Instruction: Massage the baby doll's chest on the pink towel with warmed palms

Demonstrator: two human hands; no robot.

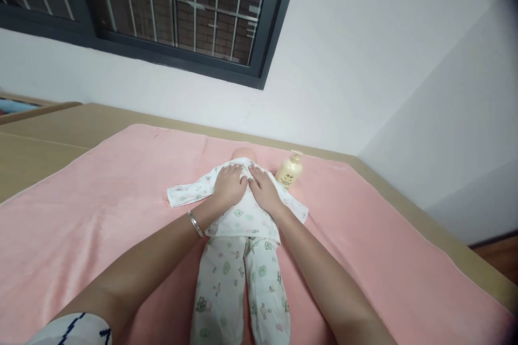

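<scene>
A baby-sized, doll-like figure in a white top [243, 221] with small green and pink prints lies stretched out, its round head [244, 153] at the far end. Matching trousers [222, 291] cover its legs, which point toward me. Flat on the upper part of the top rests my left hand [230, 186], a silver bracelet on its wrist. My right hand [264, 190] lies flat beside it, thumbs close together. Both hands are open, fingers extended, gripping nothing. One sleeve [190, 193] spreads left; the right sleeve lies partly behind my right forearm. Whether the figure lies face up or down, I cannot tell.
A pale yellow pump bottle [290, 170] stands right of the head. Pink cloth [133, 188] covers the table, whose wooden edge [457, 242] shows around it. Behind are a white wall [324, 64] and a dark-framed barred window [178, 59].
</scene>
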